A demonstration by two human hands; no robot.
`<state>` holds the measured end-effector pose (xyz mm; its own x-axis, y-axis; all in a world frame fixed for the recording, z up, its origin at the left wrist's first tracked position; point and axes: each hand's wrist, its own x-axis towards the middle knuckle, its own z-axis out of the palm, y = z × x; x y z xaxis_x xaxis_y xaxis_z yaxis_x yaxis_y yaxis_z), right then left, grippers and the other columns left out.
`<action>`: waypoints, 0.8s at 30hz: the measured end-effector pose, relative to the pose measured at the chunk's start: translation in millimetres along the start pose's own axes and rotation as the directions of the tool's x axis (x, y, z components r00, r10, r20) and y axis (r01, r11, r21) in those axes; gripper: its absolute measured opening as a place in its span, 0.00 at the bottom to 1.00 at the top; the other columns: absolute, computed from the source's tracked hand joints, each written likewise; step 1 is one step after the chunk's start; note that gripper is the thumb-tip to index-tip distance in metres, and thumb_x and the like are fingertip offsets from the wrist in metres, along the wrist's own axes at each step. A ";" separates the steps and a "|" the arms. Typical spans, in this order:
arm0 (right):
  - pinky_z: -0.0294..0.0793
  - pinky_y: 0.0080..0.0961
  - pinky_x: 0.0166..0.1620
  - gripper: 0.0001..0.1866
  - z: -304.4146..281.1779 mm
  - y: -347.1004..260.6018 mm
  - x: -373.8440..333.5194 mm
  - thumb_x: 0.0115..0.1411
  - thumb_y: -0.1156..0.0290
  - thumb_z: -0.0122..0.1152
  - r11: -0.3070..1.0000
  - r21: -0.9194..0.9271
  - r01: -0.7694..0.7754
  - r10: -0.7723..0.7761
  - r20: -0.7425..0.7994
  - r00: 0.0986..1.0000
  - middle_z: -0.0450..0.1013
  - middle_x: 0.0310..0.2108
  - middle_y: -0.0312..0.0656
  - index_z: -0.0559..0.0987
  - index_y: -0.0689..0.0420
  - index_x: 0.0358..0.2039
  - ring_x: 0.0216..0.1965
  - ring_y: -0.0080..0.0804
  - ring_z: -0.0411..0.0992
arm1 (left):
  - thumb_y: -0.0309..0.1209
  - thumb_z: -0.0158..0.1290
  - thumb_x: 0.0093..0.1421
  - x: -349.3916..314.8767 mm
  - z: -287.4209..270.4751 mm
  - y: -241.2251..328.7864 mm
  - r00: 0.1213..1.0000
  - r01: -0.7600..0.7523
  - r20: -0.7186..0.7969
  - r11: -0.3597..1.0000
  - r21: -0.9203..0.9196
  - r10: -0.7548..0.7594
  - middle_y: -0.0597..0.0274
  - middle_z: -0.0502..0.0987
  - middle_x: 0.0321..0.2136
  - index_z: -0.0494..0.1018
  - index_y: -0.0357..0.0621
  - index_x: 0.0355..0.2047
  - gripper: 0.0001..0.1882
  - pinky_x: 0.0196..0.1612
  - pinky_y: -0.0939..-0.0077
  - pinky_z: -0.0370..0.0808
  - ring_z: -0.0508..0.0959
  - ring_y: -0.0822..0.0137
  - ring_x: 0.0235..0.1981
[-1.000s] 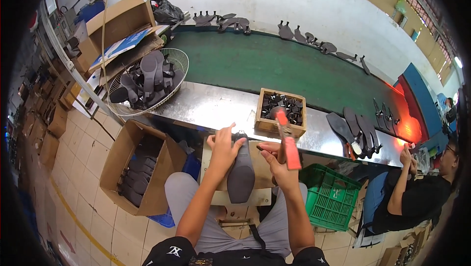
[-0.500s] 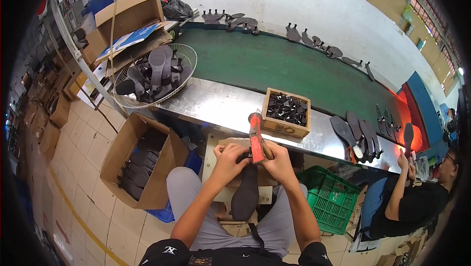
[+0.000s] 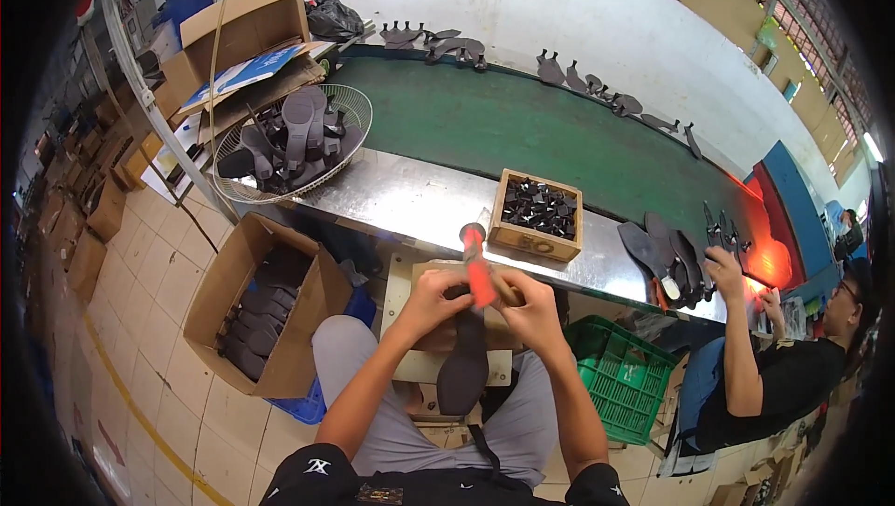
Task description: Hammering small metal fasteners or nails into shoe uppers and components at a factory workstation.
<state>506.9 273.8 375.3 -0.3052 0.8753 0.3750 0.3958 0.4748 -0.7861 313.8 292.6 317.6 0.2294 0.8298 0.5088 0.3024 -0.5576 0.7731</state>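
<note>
A dark shoe sole [image 3: 463,371] lies lengthwise between my knees, its wide end toward me. My left hand [image 3: 434,303] is closed at the sole's far, narrow end, thumb and fingers pinched there; whether a small heel piece is also in them is hidden. My right hand [image 3: 530,308] grips the wooden handle of a hammer [image 3: 477,273], whose red head, smeared by motion, stands above the sole's far end. Under the sole is a pale work stand [image 3: 497,368]. Beyond my hands, a wooden box [image 3: 531,249] holds many small black heel pieces [image 3: 539,207].
A metal-edged bench [image 3: 410,194] carries a green belt [image 3: 419,114] with soles along its far side. Left are a wire basket [image 3: 359,156] of soles and a cardboard box [image 3: 303,338]. A green crate [image 3: 620,375] and a co-worker [image 3: 792,385] are at right, near a red glow.
The hammer head has shifted slightly left and is blurred. My left hand stays at the sole. The co-worker's hand has moved left toward the soles on the bench. The whole view has shifted slightly.
</note>
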 end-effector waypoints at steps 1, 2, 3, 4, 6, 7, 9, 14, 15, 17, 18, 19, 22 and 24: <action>0.74 0.26 0.34 0.13 2.0 -6.2 -5.0 0.59 0.72 0.67 0.987 0.146 -0.072 0.087 -0.102 0.991 0.76 0.30 0.43 0.78 0.62 0.43 0.29 0.27 0.75 | 0.30 0.65 0.50 1.3 -0.4 1.0 1.000 -0.001 0.001 1.000 -0.004 0.001 0.57 0.81 0.28 0.81 0.42 0.38 0.14 0.35 0.69 0.72 0.79 0.58 0.28; 0.72 0.22 0.30 0.14 1.6 2.9 -13.6 0.65 0.71 0.61 0.989 0.108 -0.100 0.110 -0.098 0.989 0.74 0.27 0.41 0.75 0.62 0.49 0.25 0.21 0.71 | 0.30 0.65 0.50 2.1 -1.0 1.6 0.997 0.060 0.041 0.997 -0.055 -0.058 0.56 0.81 0.28 0.81 0.41 0.38 0.14 0.34 0.70 0.73 0.79 0.60 0.27; 0.72 0.22 0.30 0.14 3.2 -3.5 -19.7 0.65 0.71 0.61 0.989 0.113 -0.098 0.109 -0.092 0.990 0.74 0.27 0.41 0.75 0.62 0.49 0.25 0.21 0.71 | 0.30 0.65 0.51 0.4 -5.0 1.0 0.990 0.128 0.078 0.987 -0.093 -0.121 0.55 0.81 0.28 0.81 0.40 0.38 0.14 0.34 0.70 0.73 0.79 0.61 0.27; 0.71 0.21 0.29 0.14 0.7 -15.8 -25.9 0.66 0.71 0.58 0.951 0.226 -0.210 0.228 -0.055 0.972 0.74 0.27 0.41 0.74 0.63 0.50 0.25 0.21 0.70 | 0.30 0.65 0.51 0.1 -6.2 -1.7 0.989 0.131 0.077 0.987 -0.094 -0.124 0.55 0.81 0.28 0.81 0.40 0.38 0.14 0.34 0.70 0.73 0.79 0.61 0.27; 0.71 0.22 0.30 0.17 -5.3 -21.4 -37.8 0.69 0.71 0.54 0.925 0.233 -0.300 0.307 0.010 0.952 0.74 0.29 0.43 0.70 0.64 0.55 0.26 0.23 0.70 | 0.30 0.66 0.52 0.2 -7.1 -6.2 0.989 0.108 0.108 0.991 -0.074 -0.100 0.58 0.82 0.29 0.82 0.40 0.39 0.14 0.35 0.74 0.73 0.78 0.67 0.29; 0.71 0.22 0.30 0.17 -6.9 -26.4 -43.5 0.69 0.71 0.54 0.923 0.233 -0.306 0.313 0.009 0.950 0.74 0.29 0.43 0.70 0.64 0.55 0.26 0.23 0.70 | 0.30 0.66 0.52 1.6 -6.3 -4.3 0.988 0.112 0.112 0.991 -0.076 -0.103 0.58 0.82 0.29 0.82 0.40 0.39 0.14 0.35 0.74 0.73 0.78 0.67 0.29; 0.71 0.23 0.32 0.19 -14.8 -48.7 -54.3 0.69 0.71 0.53 0.941 0.172 -0.290 0.298 -0.021 0.954 0.74 0.29 0.43 0.69 0.64 0.57 0.27 0.23 0.70 | 0.31 0.66 0.50 3.8 -4.1 1.3 0.985 0.158 0.088 0.977 -0.141 -0.146 0.53 0.81 0.27 0.81 0.37 0.37 0.15 0.32 0.71 0.73 0.77 0.63 0.25; 0.74 0.41 0.43 0.20 -10.1 -66.7 -58.4 0.68 0.73 0.52 0.982 -0.049 -0.181 0.179 -0.032 0.983 0.75 0.38 0.65 0.68 0.67 0.58 0.42 0.66 0.74 | 0.29 0.65 0.51 -2.1 -2.4 -15.7 0.992 0.113 0.077 0.980 -0.165 -0.101 0.53 0.81 0.27 0.81 0.35 0.37 0.14 0.33 0.72 0.74 0.78 0.65 0.26; 0.74 0.41 0.43 0.20 -12.8 -66.5 -56.8 0.68 0.73 0.52 0.981 -0.047 -0.188 0.187 -0.035 0.982 0.75 0.38 0.65 0.68 0.67 0.58 0.42 0.66 0.74 | 0.28 0.65 0.51 -1.8 -2.8 -15.4 0.991 0.118 0.088 0.973 -0.198 -0.102 0.53 0.82 0.28 0.81 0.35 0.37 0.14 0.34 0.72 0.74 0.79 0.65 0.27; 0.75 0.41 0.43 0.20 -19.8 -64.8 -52.7 0.68 0.73 0.52 0.964 -0.055 -0.260 0.263 0.075 0.962 0.75 0.37 0.64 0.67 0.69 0.58 0.41 0.65 0.74 | 0.29 0.65 0.51 2.7 -3.7 -6.0 0.982 0.171 0.121 0.961 -0.219 -0.147 0.52 0.82 0.28 0.81 0.35 0.36 0.14 0.34 0.72 0.75 0.79 0.65 0.26; 0.74 0.41 0.43 0.20 -22.4 -77.7 -51.6 0.67 0.74 0.52 0.970 -0.072 -0.231 0.235 0.039 0.971 0.75 0.38 0.64 0.68 0.68 0.57 0.40 0.65 0.74 | 0.30 0.65 0.52 1.0 -6.0 -4.1 0.972 0.212 0.139 0.959 -0.190 -0.187 0.55 0.83 0.30 0.81 0.36 0.37 0.13 0.37 0.73 0.74 0.79 0.66 0.30; 0.74 0.41 0.43 0.20 -25.8 -88.3 -56.1 0.67 0.74 0.52 0.970 -0.070 -0.231 0.234 0.044 0.971 0.75 0.38 0.64 0.68 0.68 0.57 0.40 0.65 0.74 | 0.30 0.64 0.54 -2.9 -8.1 -2.3 0.961 0.254 0.156 0.954 -0.161 -0.230 0.57 0.84 0.33 0.82 0.38 0.39 0.13 0.40 0.73 0.74 0.79 0.68 0.33; 0.71 0.34 0.27 0.18 -35.1 -111.8 -69.8 0.68 0.75 0.50 0.991 -0.114 -0.066 0.042 -0.201 0.979 0.72 0.25 0.55 0.67 0.67 0.56 0.20 0.48 0.71 | 0.39 0.65 0.53 -8.6 -6.8 -12.4 0.956 0.208 0.197 0.976 0.070 -0.218 0.59 0.84 0.38 0.72 0.42 0.58 0.33 0.56 0.61 0.69 0.79 0.59 0.45; 0.72 0.35 0.27 0.18 -16.2 -89.5 -68.4 0.68 0.74 0.50 0.981 -0.193 -0.024 -0.009 -0.173 0.985 0.73 0.25 0.56 0.67 0.67 0.56 0.21 0.51 0.72 | 0.44 0.65 0.53 -16.0 0.5 -6.8 0.972 0.156 0.143 0.968 0.197 -0.186 0.60 0.83 0.43 0.58 0.40 0.65 0.44 0.62 0.55 0.58 0.75 0.58 0.53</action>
<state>506.3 172.9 428.0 -0.1545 0.8734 0.4618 0.5626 0.4620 -0.6856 308.5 283.0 304.0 0.2989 0.9070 0.2967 0.5111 -0.4147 0.7528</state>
